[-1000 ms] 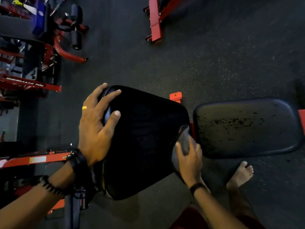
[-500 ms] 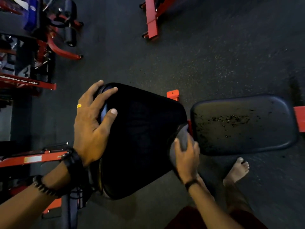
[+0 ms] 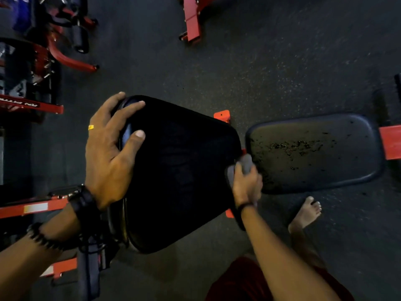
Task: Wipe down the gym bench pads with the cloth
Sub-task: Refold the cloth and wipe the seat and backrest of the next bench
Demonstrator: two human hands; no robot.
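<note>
gym floor; cloth (image 3: 246, 165) under right hand (image 3: 246, 184).

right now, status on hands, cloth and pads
Left hand grips top edge of back pad. Right hand holds cloth at its lower edge. Seat pad worn, flaky. Nothing in the way.
</note>
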